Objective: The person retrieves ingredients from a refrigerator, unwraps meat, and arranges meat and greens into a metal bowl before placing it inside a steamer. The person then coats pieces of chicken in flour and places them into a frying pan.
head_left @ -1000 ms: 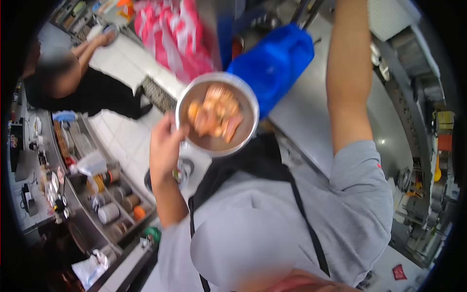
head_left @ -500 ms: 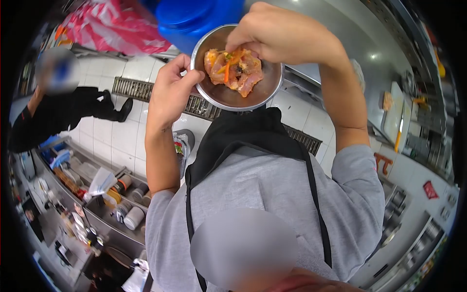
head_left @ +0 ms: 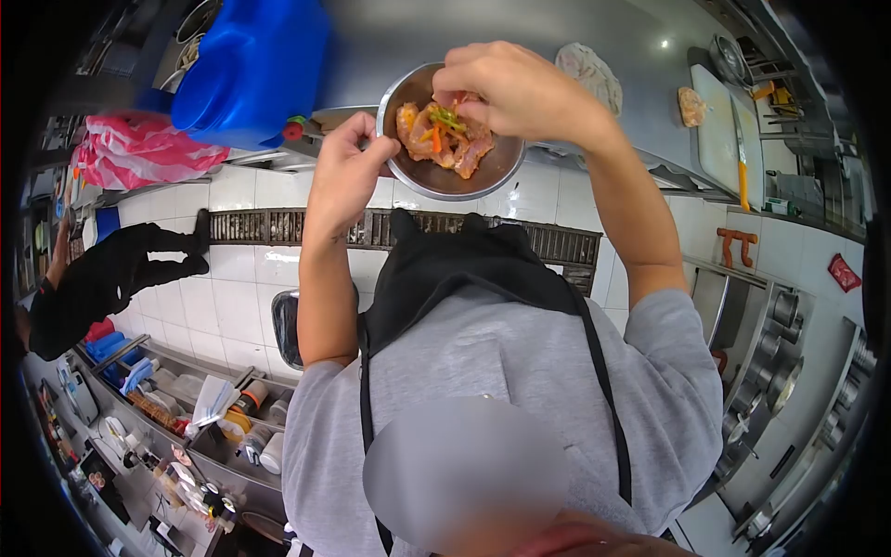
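Observation:
A round metal bowl [head_left: 434, 182] holds raw-looking meat pieces [head_left: 470, 156] with orange and green vegetable strips on top. My left hand [head_left: 351, 167] grips the bowl's rim on the left side, thumb over the edge. Over the upper part of the bowl, my right hand [head_left: 506, 91] reaches in from the right; its fingers are bent together on the meat, and their tips are partly hidden. The bowl is held in the air in front of the black apron [head_left: 455, 255].
A steel counter [head_left: 520, 23] carries a blue container [head_left: 255, 70], a white cloth [head_left: 590, 78] and a cutting board [head_left: 719, 139] with a knife [head_left: 742, 167]. Pink-white bags [head_left: 139, 153] lie at left. Another person [head_left: 111, 278] stands left. Containers [head_left: 251, 441] fill a lower-left unit.
My right arm has come down from its raised position, and that hand is now in the bowl. The view has turned, bringing the counter across the top. The blue container now appears further left.

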Demonstrator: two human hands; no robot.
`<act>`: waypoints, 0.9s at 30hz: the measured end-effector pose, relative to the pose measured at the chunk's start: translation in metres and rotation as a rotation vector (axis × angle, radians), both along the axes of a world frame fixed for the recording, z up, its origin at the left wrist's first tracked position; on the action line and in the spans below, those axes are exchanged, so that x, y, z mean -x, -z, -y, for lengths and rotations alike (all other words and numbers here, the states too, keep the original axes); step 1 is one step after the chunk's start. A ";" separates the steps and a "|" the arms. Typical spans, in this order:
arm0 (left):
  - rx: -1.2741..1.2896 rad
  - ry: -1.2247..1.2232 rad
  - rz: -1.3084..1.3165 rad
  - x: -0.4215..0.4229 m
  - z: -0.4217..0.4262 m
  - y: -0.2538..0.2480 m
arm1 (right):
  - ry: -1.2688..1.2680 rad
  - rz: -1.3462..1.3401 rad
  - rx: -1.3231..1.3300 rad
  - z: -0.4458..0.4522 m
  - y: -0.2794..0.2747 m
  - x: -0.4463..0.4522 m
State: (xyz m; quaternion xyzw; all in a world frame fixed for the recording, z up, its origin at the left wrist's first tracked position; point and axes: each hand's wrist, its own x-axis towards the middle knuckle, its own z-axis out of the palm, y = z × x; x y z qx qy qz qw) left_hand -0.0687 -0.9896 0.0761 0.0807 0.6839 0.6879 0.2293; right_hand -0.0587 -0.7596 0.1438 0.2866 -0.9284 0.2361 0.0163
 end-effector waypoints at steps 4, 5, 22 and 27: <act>0.052 0.037 -0.017 -0.009 -0.025 0.003 | 0.001 0.101 0.122 -0.029 0.011 -0.007; 0.036 0.025 0.000 -0.008 -0.029 0.001 | 0.006 0.096 0.123 -0.032 0.012 -0.007; 0.055 0.215 -0.039 0.056 -0.069 0.024 | 0.119 0.057 0.218 -0.077 0.013 0.007; 0.007 0.276 -0.016 0.072 -0.074 0.034 | 0.248 0.064 0.195 -0.102 -0.002 0.003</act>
